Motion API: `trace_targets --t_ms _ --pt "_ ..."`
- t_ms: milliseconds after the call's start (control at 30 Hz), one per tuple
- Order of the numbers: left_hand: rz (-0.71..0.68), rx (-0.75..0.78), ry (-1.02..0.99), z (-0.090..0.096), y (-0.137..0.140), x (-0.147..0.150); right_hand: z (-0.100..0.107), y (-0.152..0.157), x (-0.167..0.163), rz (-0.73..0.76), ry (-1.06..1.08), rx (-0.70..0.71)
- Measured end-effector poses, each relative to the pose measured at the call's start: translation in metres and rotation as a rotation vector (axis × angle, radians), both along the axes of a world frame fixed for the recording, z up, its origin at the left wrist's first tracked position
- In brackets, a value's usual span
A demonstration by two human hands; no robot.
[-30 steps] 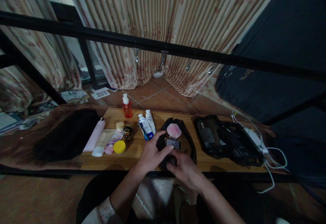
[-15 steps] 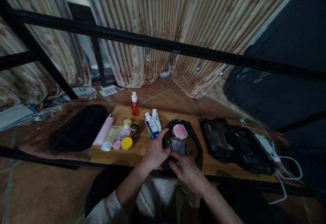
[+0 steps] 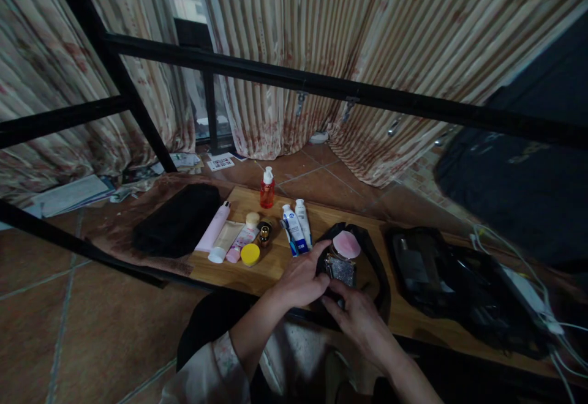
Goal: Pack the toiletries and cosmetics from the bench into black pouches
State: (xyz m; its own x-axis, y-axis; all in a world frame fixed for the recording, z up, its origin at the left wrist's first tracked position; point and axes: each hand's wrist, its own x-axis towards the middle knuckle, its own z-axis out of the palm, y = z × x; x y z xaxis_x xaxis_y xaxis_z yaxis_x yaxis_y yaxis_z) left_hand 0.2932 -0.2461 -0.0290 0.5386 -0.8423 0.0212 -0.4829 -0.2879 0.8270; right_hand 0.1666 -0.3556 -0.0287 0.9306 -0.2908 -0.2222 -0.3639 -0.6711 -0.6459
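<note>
A black pouch [image 3: 382, 281] lies on the wooden board, with a pink round-topped item [image 3: 346, 244] and a glittery silver case [image 3: 340, 269] at its middle. My left hand [image 3: 301, 280] grips the pouch's left near edge, its index finger stretched along the side. Close beside it, my right hand [image 3: 361, 312] is closed at the near edge, fingertips pinched together; what lies between them is hidden. Just beyond my left hand are a blue-and-white tube [image 3: 294, 228] and a white tube [image 3: 303, 220].
On the board [image 3: 220, 276] stand a red pump bottle [image 3: 267, 191], a pink tube [image 3: 215, 228], a beige tube [image 3: 226, 240] and a yellow-lidded jar [image 3: 250, 254]. A black cloth bag [image 3: 177, 220] lies left, a see-through black bag [image 3: 422, 275] right. White cables [image 3: 554, 324] trail beyond. A black rail [image 3: 321, 82] crosses behind.
The whole view has shifted, so the board and its things sit further right. Both hands stay at the pouch's near edge, with little change in their grip.
</note>
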Motion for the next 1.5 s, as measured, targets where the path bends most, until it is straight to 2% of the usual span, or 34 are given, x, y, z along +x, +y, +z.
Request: trace_targets --t_ms 533,800,867,1033,1200,1367,1500 --pt "0.113 -0.054 0.098 -0.01 -0.006 0.003 0.007 0.007 0.001 -0.037 -0.023 -0.068" --pt "0.092 -0.081 0.133 -0.012 -0.009 0.002 0.013 0.006 -0.001 -0.056 -0.027 -0.065" --pt "0.088 -0.081 0.123 -0.011 -0.009 0.002 0.014 0.003 0.001 -0.104 -0.032 -0.102" --pt "0.074 -0.105 0.132 -0.009 -0.009 0.002 0.018 -0.009 0.007 -0.25 0.075 -0.311" --pt "0.079 -0.105 0.118 -0.01 -0.01 0.004 0.023 -0.016 0.013 -0.129 0.262 -0.443" --pt "0.094 -0.084 0.103 -0.011 -0.01 0.004 0.022 -0.012 0.02 -0.041 0.229 -0.377" --pt "0.091 -0.075 0.109 -0.011 -0.01 0.004 0.019 -0.01 0.027 -0.042 0.203 -0.361"
